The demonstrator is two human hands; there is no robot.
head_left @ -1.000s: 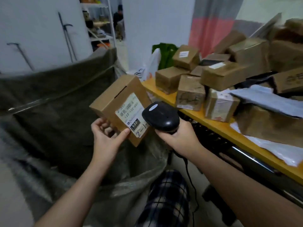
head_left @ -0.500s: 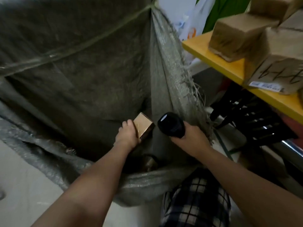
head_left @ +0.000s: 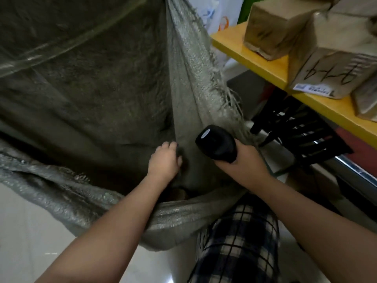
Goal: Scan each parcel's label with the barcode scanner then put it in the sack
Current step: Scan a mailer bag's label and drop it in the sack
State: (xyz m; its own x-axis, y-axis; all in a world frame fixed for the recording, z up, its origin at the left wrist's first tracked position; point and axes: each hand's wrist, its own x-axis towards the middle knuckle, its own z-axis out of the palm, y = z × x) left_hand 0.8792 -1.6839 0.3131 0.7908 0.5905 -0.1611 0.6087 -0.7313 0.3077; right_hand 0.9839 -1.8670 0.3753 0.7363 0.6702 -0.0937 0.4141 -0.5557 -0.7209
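Observation:
The big grey-green woven sack (head_left: 102,94) hangs open in front of me. My left hand (head_left: 164,160) reaches down inside its mouth, fingers loosely curled and holding nothing. A bit of brown cardboard (head_left: 180,194) shows deep in the sack below my wrist; the rest is hidden. My right hand (head_left: 244,162) grips the black barcode scanner (head_left: 216,144) just right of my left hand, against the sack's frayed right edge. Brown cardboard parcels (head_left: 273,31) stand on the yellow table (head_left: 255,56) at the upper right; one parcel (head_left: 334,66) bears handwriting and a label.
Under the table sits a black slatted crate (head_left: 304,137) beside a metal rail (head_left: 346,170). My plaid trouser leg (head_left: 234,242) is at the bottom centre. A pale tiled floor (head_left: 30,231) lies left of the sack. White and green bags (head_left: 220,19) lean behind the table.
The labelled box, held up to the scanner a second ago, went down into the sack in my left hand. That hand now holds nothing and the box is out of sight.

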